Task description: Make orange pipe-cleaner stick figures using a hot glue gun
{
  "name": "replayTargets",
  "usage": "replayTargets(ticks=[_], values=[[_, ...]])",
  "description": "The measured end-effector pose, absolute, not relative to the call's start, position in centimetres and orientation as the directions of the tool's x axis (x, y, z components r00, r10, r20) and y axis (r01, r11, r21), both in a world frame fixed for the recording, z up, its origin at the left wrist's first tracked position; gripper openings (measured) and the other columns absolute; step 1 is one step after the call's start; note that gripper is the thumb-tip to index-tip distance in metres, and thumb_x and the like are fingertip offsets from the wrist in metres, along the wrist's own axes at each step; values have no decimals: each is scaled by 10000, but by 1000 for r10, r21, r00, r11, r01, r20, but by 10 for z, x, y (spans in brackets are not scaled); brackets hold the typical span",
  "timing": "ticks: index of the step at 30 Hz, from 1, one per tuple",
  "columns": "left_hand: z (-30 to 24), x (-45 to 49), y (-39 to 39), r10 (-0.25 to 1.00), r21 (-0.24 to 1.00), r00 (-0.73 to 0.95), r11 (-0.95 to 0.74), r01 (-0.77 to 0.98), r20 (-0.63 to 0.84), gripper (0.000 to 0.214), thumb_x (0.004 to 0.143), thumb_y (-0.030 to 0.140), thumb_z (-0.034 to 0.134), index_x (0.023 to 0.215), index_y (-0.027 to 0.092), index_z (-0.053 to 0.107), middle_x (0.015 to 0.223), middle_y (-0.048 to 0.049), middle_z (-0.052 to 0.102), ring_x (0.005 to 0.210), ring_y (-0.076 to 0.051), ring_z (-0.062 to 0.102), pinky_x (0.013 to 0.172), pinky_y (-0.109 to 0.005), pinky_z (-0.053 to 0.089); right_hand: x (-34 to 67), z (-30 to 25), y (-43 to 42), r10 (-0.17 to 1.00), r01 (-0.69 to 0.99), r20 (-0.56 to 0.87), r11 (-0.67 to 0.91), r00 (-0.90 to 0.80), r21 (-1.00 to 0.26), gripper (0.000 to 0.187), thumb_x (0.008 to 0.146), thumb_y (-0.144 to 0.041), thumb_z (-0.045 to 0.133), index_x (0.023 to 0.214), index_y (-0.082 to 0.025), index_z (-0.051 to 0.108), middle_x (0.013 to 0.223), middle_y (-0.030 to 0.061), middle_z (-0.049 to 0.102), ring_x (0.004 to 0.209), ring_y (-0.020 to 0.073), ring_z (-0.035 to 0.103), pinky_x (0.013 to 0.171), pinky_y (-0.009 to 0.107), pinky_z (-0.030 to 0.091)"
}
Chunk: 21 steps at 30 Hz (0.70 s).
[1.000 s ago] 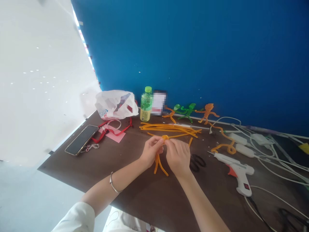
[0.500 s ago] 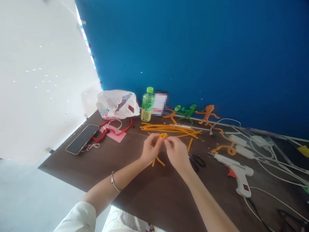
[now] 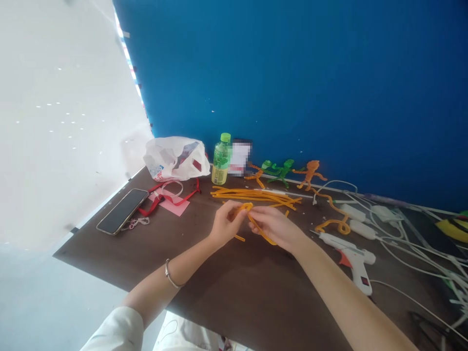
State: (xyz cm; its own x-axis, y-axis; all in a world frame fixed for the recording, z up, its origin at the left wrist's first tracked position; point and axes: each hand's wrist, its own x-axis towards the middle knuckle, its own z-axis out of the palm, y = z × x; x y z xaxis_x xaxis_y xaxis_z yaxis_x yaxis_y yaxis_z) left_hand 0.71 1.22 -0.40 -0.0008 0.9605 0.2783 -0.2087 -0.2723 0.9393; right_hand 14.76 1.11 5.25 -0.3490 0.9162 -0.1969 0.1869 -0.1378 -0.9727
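Observation:
Between my two hands is an orange pipe cleaner (image 3: 263,235), bent into a loop at the top with loose ends hanging below. My left hand (image 3: 227,224) pinches the looped part between thumb and fingers. My right hand (image 3: 275,225) is closed on a strand just right of the loop, and one end slants down under its fingers. Just beyond the hands lies a bundle of orange pipe cleaners (image 3: 252,195). Figures twisted from the same fuzzy stems, a green one (image 3: 285,171) and an orange one (image 3: 310,174), stand by the blue wall.
A glue gun (image 3: 349,256) and tangled white cables (image 3: 413,246) occupy the right side. On the left are a phone (image 3: 123,211), a red ribbon (image 3: 148,209), pink paper (image 3: 177,207) and a white plastic bag (image 3: 171,158). A green-capped bottle (image 3: 221,161) stands at the back.
My right hand has turned and shifted slightly right, now gripping a strand that it draws out to the lower right. My left hand keeps its pinch on the loop. The view has shifted slightly.

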Motion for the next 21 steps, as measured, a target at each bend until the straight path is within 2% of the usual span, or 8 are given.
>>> replayTargets(ticks=[2, 4, 6, 8, 9, 11, 17, 21], values=[[-5, 10, 13, 986, 950, -6, -161, -267, 165, 265, 701, 404, 636, 814, 164, 625, 744, -31, 590, 564, -93, 492, 533, -219, 381, 142, 46, 4, 979, 296, -25, 37, -203, -954, 165, 747, -327, 581, 797, -175, 541, 725, 36, 588, 591, 149, 590, 528, 288, 495], [-5, 12, 13, 998, 945, 17, -56, -322, 64, 312, 688, 440, 638, 806, 152, 615, 677, -11, 574, 483, -67, 454, 471, -205, 354, 140, 39, -1, 962, 507, 228, 272, -148, -818, 124, 744, -271, 589, 822, -191, 535, 771, 38, 609, 642, 167, 609, 565, 301, 510], [-5, 13, 12, 1000, 926, 30, 3, -378, 10, 336, 662, 456, 657, 776, 144, 611, 625, 6, 556, 438, -47, 418, 436, -193, 322, 141, 32, -4, 861, 698, 456, 469, -225, -542, 70, 788, -208, 528, 852, -195, 555, 800, 50, 618, 715, 186, 614, 630, 315, 510], [-3, 14, 11, 999, 900, 38, 32, -434, -17, 340, 642, 457, 674, 747, 141, 602, 621, 11, 558, 417, -29, 387, 416, -185, 289, 146, 27, -5, 736, 779, 566, 579, -373, -240, 161, 840, -153, 437, 921, -184, 572, 832, 74, 618, 780, 198, 607, 681, 317, 498], [-3, 15, 10, 999, 888, 42, 45, -457, -29, 341, 637, 456, 679, 735, 139, 598, 629, 10, 563, 412, -22, 376, 410, -182, 276, 149, 25, -5, 686, 785, 577, 608, -442, -122, 203, 855, -130, 403, 956, -174, 573, 842, 87, 616, 799, 202, 603, 689, 312, 492], [-3, 17, 9, 997, 867, 53, 71, -493, -52, 346, 630, 455, 684, 726, 137, 591, 649, 6, 575, 408, -13, 364, 407, -180, 265, 153, 23, -3, 631, 778, 565, 627, -532, 32, 251, 864, -95, 365, 989, -156, 574, 840, 100, 613, 798, 201, 597, 665, 294, 478], [-5, 19, 9, 994, 834, 79, 110, -540, -80, 359, 620, 456, 692, 737, 134, 584, 649, 8, 568, 418, -14, 371, 422, -180, 278, 145, 20, -4, 620, 852, 602, 475, -502, 221, 234, 846, -58, 389, 911, -123, 604, 724, 86, 584, 627, 169, 536, 529, 274, 379], [-6, 18, 8, 994, 846, 58, 107, -522, -90, 328, 649, 440, 676, 734, 140, 577, 619, 25, 543, 435, -20, 396, 440, -179, 302, 133, 20, -10, 645, 861, 570, 400, -509, 316, 249, 828, -41, 383, 746, -134, 599, 620, 70, 530, 547, 168, 471, 499, 294, 327]])
